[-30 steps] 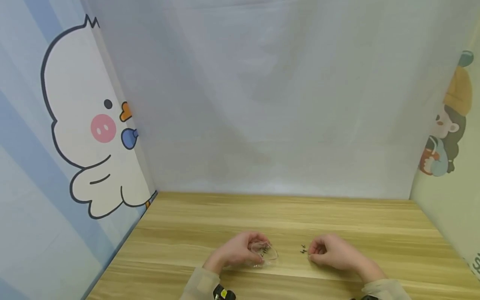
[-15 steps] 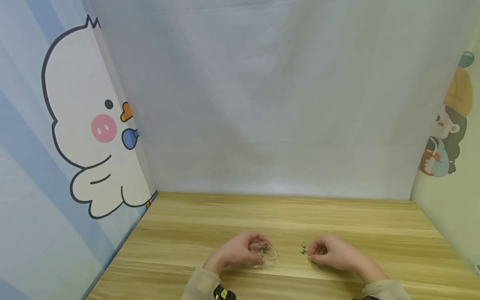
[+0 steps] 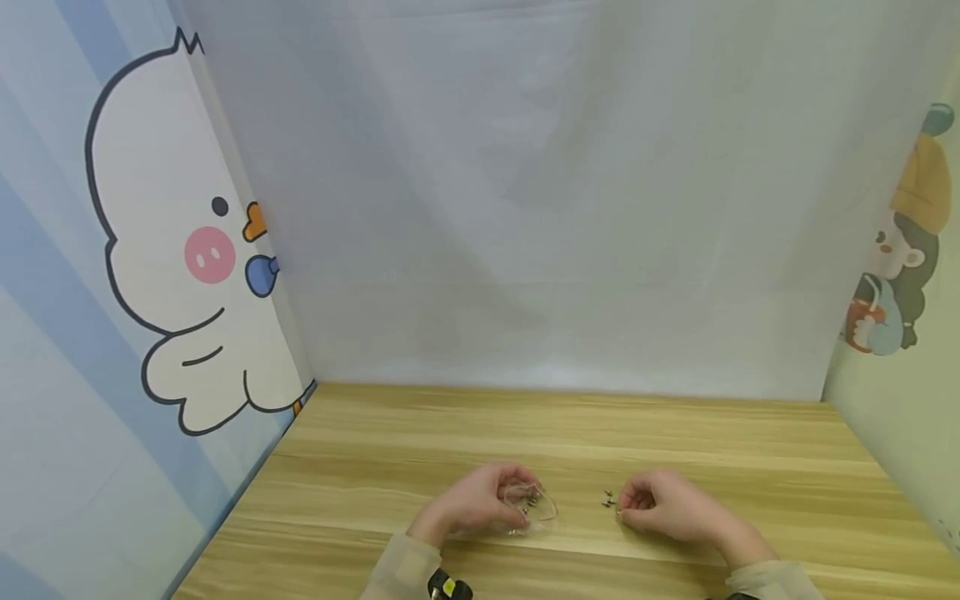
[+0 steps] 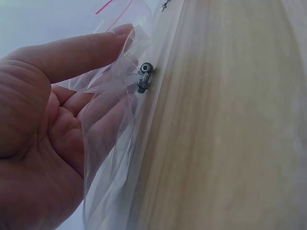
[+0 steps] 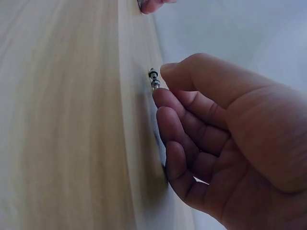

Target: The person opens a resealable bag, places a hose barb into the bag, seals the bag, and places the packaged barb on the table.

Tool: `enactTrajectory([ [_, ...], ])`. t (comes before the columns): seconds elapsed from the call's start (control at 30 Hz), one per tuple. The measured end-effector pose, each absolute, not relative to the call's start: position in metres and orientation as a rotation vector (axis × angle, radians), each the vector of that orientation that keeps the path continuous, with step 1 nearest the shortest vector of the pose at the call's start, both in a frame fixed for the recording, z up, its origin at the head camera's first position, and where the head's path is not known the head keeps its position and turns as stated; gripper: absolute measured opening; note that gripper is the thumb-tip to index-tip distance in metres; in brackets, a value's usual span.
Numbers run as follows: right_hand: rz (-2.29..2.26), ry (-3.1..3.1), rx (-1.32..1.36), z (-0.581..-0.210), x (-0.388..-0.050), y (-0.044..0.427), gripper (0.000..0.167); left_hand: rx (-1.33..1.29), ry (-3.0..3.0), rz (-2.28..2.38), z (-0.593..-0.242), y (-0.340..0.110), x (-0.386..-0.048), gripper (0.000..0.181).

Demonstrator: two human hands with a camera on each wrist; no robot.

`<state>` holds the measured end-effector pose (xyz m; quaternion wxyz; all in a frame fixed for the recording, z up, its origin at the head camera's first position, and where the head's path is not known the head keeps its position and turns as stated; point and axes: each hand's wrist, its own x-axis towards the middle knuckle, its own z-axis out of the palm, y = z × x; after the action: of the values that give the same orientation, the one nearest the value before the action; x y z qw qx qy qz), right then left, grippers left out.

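Left hand [image 3: 480,500] pinching clear bag [image 4: 108,148], right hand [image 3: 671,504] beside metal parts [image 3: 606,503], hold unclear, over woodgrain table [image 3: 562,433] before grey backdrop [image 3: 562,208].

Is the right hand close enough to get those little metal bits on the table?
Probably yes: the right hand is just beside the little metal bits, and nothing seems to stand between. The left hand and clear bag are over on the other side.

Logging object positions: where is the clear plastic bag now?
In the head view, the clear plastic bag is low, just right of centre, held by the left hand, left of the loose screws.
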<state>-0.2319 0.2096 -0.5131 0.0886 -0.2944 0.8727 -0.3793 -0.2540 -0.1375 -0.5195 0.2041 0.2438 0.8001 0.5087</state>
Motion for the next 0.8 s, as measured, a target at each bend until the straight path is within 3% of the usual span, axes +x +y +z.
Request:
enactTrajectory([
  [0.8, -1.179, 2.558, -0.909, -0.51, -0.228, 0.186, 0.006, 0.661, 2.211, 1.424, -0.517, -0.136, -0.254, 0.052],
])
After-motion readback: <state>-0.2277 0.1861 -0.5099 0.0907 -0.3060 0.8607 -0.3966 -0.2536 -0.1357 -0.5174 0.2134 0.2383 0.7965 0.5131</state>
